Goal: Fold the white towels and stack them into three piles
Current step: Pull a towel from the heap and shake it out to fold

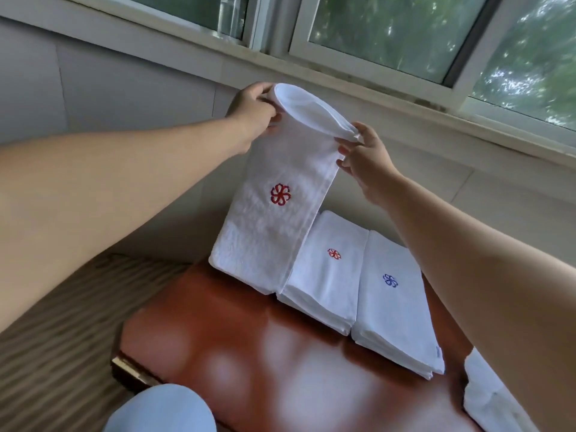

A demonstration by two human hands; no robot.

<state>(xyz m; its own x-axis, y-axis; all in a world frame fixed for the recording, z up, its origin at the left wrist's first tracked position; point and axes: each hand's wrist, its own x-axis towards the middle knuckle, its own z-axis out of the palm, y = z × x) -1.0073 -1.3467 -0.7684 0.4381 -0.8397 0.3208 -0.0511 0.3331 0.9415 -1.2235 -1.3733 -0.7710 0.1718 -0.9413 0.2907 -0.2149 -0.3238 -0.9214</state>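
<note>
Clearly the folded white towel is in mid-air over the far left part of the brown table, hanging lengthwise with its red flower mark facing the camera and its lower end touching or just above the leftmost spot, where a third pile would go. The left hand grips the top left corner with curled fingers, and the right hand pinches the top right corner between thumb and fingers; the doubled top edge sags open between them. To its right sit two finished piles, the middle pile with a red mark on top and the right pile with a blue one, touching side by side. More white cloth lies at the near right edge of the table. The main risk is in the lowering: if one hand lets go early, the layers could slide apart and the fold would open. The hanging edge also sits right beside the middle pile, so it could drag over that pile's top towel and skew it. Set too far left, the towel may overhang the table edge and slip off.
</note>
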